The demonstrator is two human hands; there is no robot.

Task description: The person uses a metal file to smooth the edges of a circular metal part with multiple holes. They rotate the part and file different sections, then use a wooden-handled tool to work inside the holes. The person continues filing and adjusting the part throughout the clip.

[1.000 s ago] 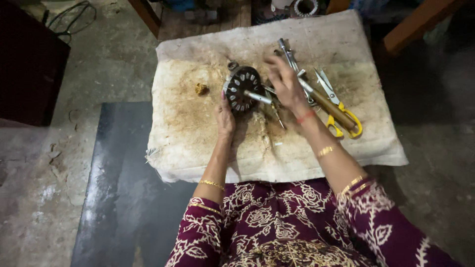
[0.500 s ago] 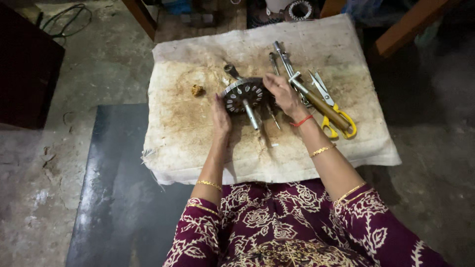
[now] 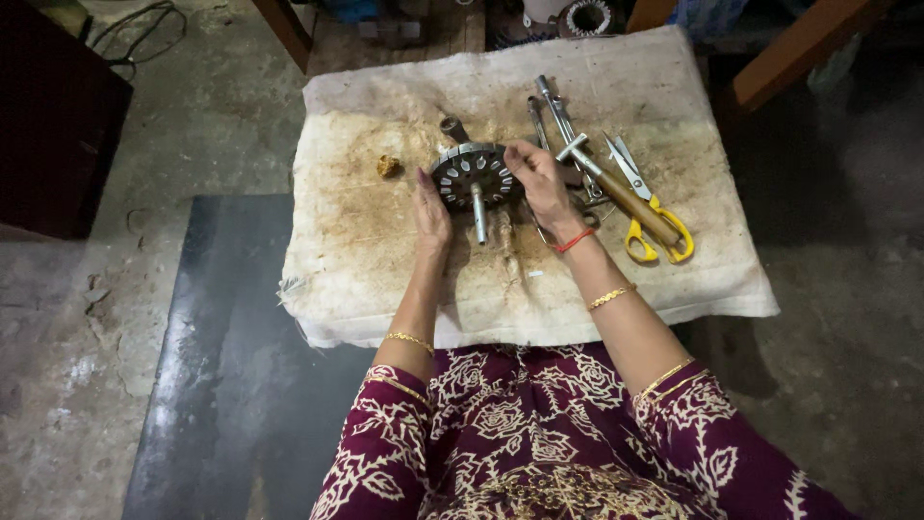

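Round slotted metal rotor [image 3: 472, 176] sits centre frame on stained cloth [image 3: 385, 260]. Left hand [image 3: 430, 214] braces its left edge, right hand [image 3: 539, 178] pinches the right rim. Best to hold both sides firmly, shaft [image 3: 478, 214] pointing down-frame.

A workshop floor: bare concrete [image 3: 173, 144], a stained work cloth [image 3: 385, 260], metal hand tools [image 3: 558, 120], yellow-handled scissors [image 3: 654, 226].

Rotor [image 3: 472, 176] shaft now toward person (upright earlier).
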